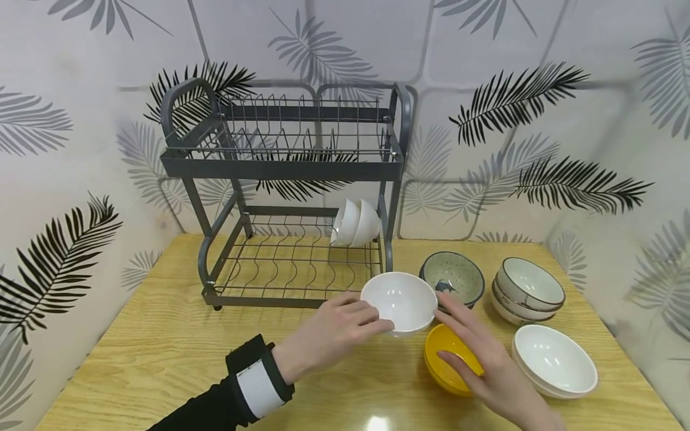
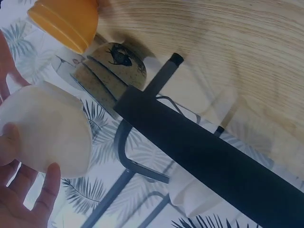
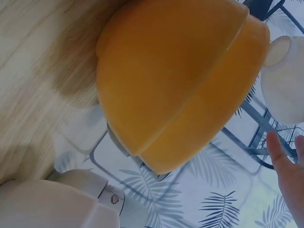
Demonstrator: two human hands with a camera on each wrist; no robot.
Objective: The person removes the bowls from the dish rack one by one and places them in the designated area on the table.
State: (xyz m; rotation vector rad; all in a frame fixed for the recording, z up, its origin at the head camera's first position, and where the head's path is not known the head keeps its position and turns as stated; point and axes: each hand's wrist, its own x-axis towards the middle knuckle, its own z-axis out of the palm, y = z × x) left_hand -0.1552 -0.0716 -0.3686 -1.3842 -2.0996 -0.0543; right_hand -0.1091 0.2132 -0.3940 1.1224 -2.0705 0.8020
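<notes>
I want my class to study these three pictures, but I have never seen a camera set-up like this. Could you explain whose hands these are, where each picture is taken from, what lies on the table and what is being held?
There is no machine here: a person works with two bare hands. The wide picture comes from a camera on the person's head, looking down at a wooden table. The other two come from cameras worn on each wrist, so they show things close up and tilted.

On the table stands a grey two-tier dish rack with two white bowls on edge in its lower tier. To the right are a speckled bowl, a stack of brown-rimmed bowls and a stack of white bowls.

The left hand holds a white bowl by its rim. The right hand grips the yellow bowls; the right wrist view shows two of them, nested.
</notes>
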